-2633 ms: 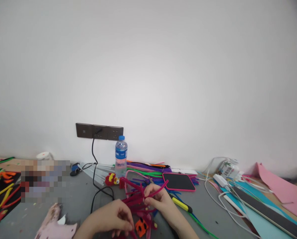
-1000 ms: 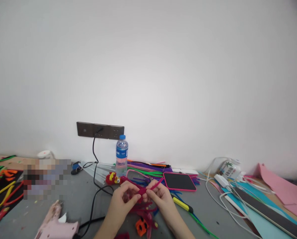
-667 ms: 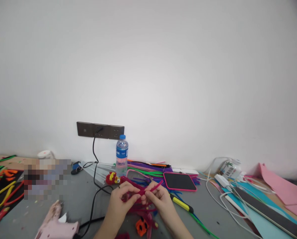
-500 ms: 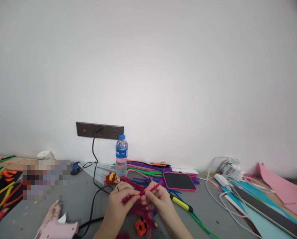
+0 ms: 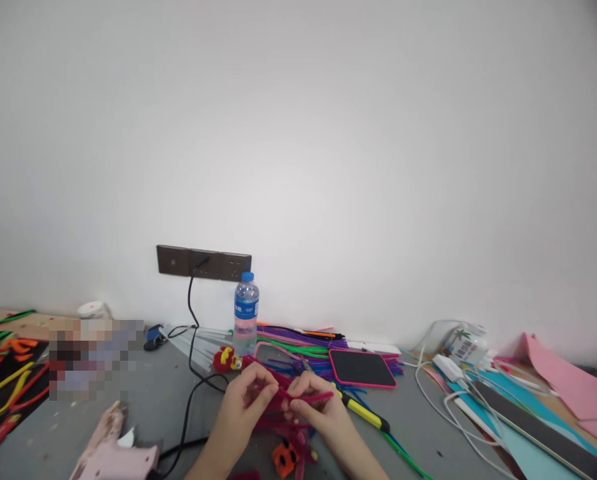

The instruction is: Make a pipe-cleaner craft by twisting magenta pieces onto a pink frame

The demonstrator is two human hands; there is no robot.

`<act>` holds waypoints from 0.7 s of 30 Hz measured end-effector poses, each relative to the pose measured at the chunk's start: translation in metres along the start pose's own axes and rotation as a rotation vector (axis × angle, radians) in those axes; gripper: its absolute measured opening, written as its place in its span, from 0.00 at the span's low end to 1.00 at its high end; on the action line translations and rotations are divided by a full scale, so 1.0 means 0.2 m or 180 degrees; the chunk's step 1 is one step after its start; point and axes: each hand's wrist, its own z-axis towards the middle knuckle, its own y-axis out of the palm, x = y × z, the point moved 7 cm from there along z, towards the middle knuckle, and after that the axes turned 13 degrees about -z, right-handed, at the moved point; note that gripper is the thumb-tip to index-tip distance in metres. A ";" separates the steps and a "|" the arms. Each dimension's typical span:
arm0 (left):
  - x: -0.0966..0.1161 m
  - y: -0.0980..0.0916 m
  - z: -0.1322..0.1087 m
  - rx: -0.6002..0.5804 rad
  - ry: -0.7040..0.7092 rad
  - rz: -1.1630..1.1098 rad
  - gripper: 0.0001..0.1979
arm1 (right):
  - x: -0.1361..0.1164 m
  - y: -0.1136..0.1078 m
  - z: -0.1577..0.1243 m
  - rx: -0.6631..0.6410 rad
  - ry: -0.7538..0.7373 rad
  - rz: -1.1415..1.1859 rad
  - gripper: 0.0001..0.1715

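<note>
Between my hands is a fuzzy crimson pipe cleaner (image 5: 323, 397), one end poking out to the right. My left hand (image 5: 248, 407) pinches it between thumb and fingertips. Close beside, my right hand (image 5: 316, 405) grips it, thumb pressed against the fingers. More crimson stems (image 5: 278, 424) lie under and behind the hands, partly hidden by them. Just below, an orange fuzzy piece with black spots (image 5: 284, 459) rests on the table. A small red and yellow fuzzy figure (image 5: 224, 359) with an eye sits beyond my left hand.
A water bottle (image 5: 246, 313) stands near the wall, before a bundle of coloured pipe cleaners (image 5: 298, 347). A phone (image 5: 362, 368) and a yellow-black tool (image 5: 366, 411) lie right. A pink glue gun (image 5: 121, 460) and black cord (image 5: 186, 413) are left; white cables (image 5: 453, 417) are far right.
My left fingers have risen slightly and sit more arched. My right hand has turned a little, and the pipe cleaner's free end now points flatter to the right. The view has shifted slightly.
</note>
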 end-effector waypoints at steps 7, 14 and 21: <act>-0.12 0.02 0.00 0.0219 -0.0745 -0.0979 0.20 | -0.01 -0.03 0.01 0.0509 -0.0229 -0.0288 0.17; -0.17 0.03 -0.01 0.0426 -0.0980 -0.1521 0.16 | -0.01 0.01 0.02 0.0410 -0.0316 -0.0316 0.17; -0.21 0.06 -0.02 0.0645 -0.1195 -0.2203 0.16 | -0.03 -0.02 0.02 0.0636 -0.0255 -0.0767 0.18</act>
